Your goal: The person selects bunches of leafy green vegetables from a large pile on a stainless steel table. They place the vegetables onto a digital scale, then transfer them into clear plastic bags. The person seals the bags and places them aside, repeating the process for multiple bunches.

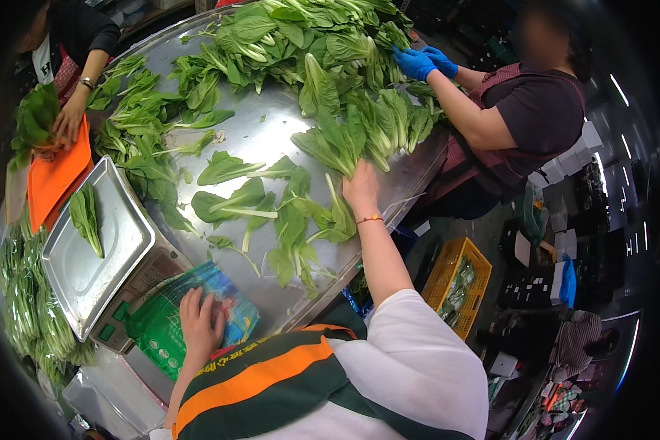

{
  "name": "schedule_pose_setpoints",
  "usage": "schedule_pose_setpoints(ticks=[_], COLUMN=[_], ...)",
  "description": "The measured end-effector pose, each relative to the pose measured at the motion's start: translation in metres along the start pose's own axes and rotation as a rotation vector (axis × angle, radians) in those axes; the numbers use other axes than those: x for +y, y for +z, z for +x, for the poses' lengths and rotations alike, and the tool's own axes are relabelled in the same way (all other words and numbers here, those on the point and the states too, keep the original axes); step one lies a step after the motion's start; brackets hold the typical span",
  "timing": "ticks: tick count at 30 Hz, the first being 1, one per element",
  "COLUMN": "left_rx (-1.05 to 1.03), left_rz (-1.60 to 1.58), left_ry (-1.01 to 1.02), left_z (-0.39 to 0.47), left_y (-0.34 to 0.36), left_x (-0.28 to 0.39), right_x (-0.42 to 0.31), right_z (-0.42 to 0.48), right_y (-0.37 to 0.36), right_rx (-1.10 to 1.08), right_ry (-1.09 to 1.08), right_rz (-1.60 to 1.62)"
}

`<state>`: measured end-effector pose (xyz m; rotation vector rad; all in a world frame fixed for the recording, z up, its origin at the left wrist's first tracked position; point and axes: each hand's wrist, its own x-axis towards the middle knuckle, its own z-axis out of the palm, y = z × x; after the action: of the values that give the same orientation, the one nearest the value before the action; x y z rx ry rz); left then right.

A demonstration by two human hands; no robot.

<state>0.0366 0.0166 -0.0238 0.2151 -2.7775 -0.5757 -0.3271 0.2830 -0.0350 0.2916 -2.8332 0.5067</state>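
My right hand (361,187) is closed around the pale stem base of a head of leafy greens (338,142), whose leaves fan out over the metal table (264,124). Several trimmed loose leaves (228,168) are scattered in front of me, to the left of that wrist. My left hand (202,324) lies with loosely bent fingers on a green and blue printed plastic bag (159,330) at the table's near edge. Just beyond the bag stands a digital scale (146,275), with a single leaf (86,219) on its steel pan (122,234).
A large pile of greens (308,38) covers the far side. At right, a co-worker's blue-gloved hands (418,63) touch it. Another co-worker's hand (69,124) holds greens by an orange sheet (60,170). Bagged greens (27,297) lie left; a yellow crate (456,286) stands right.
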Motion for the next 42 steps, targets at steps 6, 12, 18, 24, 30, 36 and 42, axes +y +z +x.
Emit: schedule_pose_setpoints(ticks=[6, 12, 18, 24, 30, 36, 42], left_rx=[0.015, 0.02, 0.039, 0.036, 0.05, 0.062, -0.017], left_rz=[0.0, -0.027, -0.031, -0.037, -0.038, -0.291, -1.078], left_ry=[0.002, 0.004, -0.002, -0.002, 0.006, -0.093, -0.357], left_z=[0.0, -0.001, 0.0, 0.0, 0.0, 0.004, 0.032], left_y=[0.0, 0.002, 0.0, -0.002, -0.005, -0.011, -0.031], left_x=[0.001, -0.001, 0.0, 0.001, 0.0, -0.002, 0.036], right_x=[0.011, 0.03, 0.009, -0.019, -0.014, -0.012, -0.137], right_z=[0.012, 0.016, 0.027, 0.017, 0.019, 0.03, -0.048], right_y=[-0.033, -0.005, -0.027, -0.007, -0.009, -0.041, -0.103], right_rx=[0.277, 0.036, 0.008, -0.155, -0.252, -0.191, -0.58], right_ry=[-0.017, -0.062, 0.159, -0.007, -0.243, -0.026, -0.18], right_rz=[0.386, 0.057, 0.334, 0.036, -0.041, 0.568, 1.151])
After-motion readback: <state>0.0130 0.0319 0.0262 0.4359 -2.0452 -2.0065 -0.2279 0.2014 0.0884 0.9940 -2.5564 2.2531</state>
